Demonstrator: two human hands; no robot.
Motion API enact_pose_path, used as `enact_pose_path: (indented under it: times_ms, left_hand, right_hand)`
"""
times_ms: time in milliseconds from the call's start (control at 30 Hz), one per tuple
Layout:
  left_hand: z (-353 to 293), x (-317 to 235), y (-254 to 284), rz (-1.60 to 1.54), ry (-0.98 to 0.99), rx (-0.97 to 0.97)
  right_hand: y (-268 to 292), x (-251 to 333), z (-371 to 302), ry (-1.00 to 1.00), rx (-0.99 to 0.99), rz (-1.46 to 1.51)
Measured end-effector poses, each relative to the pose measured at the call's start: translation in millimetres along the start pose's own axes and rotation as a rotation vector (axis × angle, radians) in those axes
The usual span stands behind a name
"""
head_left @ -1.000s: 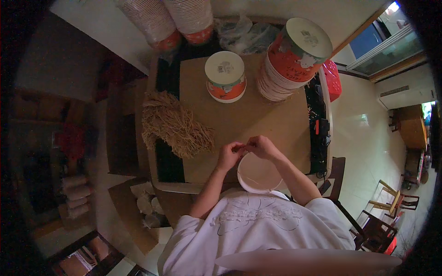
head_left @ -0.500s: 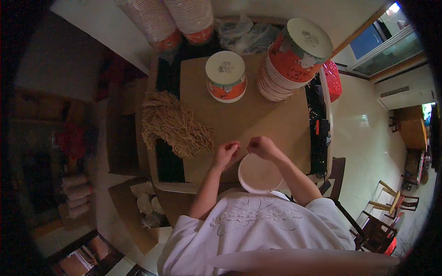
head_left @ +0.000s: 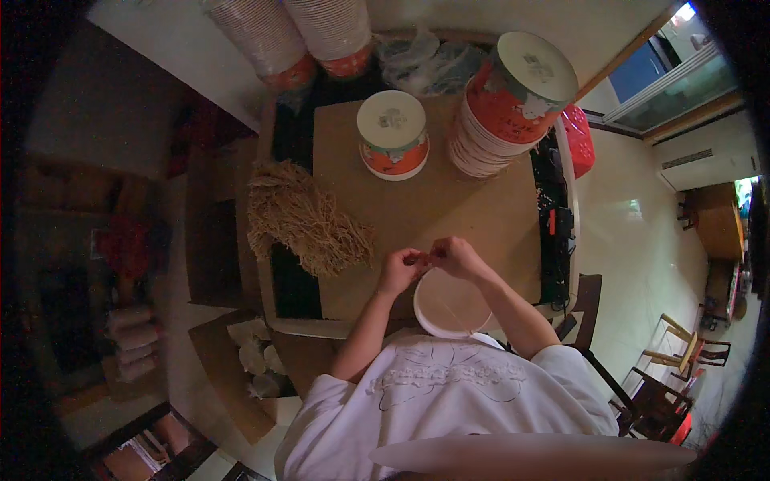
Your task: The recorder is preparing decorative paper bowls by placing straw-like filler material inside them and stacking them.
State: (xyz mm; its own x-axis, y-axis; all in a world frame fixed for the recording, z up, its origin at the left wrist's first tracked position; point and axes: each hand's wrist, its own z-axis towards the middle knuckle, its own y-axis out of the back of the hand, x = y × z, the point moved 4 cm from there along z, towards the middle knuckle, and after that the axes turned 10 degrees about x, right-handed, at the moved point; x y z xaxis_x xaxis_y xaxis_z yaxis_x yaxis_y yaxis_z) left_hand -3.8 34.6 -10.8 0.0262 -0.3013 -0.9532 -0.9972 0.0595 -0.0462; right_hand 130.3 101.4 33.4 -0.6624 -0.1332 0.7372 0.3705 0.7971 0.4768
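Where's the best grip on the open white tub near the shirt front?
Probably the left rim of the white tub, pinched from the left: its mouth faces up, baring the edge there, while the right forearm runs along its right side.

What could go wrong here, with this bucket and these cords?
The open paper bucket is at the table's near edge by the left hand and right hand; a bump might tip it. The loose tan cords may tangle. The tall stack of upturned paper buckets could topple if knocked.
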Motion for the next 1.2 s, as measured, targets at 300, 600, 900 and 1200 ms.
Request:
enact_pose_path:
  times_ms: [300, 600, 900, 1200]
  left_hand:
    - [2.8, 10.2, 16.5, -0.247, 0.176, 0.046]
    - [-1.3, -1.5, 8.7, -0.098, 0.147, 0.117]
    - [2.7, 7.7, 11.0, 0.283, 0.050, 0.030]
    - [1.0, -28.9, -2.9, 0.421, 0.031, 0.038]
  right_hand:
    - [3.9, -10.2, -1.8, 0.058, -0.052, 0.038]
    - [5.1, -3.4, -2.9, -0.020, 0.006, 0.076]
    - [0.9, -3.4, 7.6, 0.021, 0.001, 0.028]
    - [1.7, -7.7, 5.5, -0.039, -0.038, 0.049]
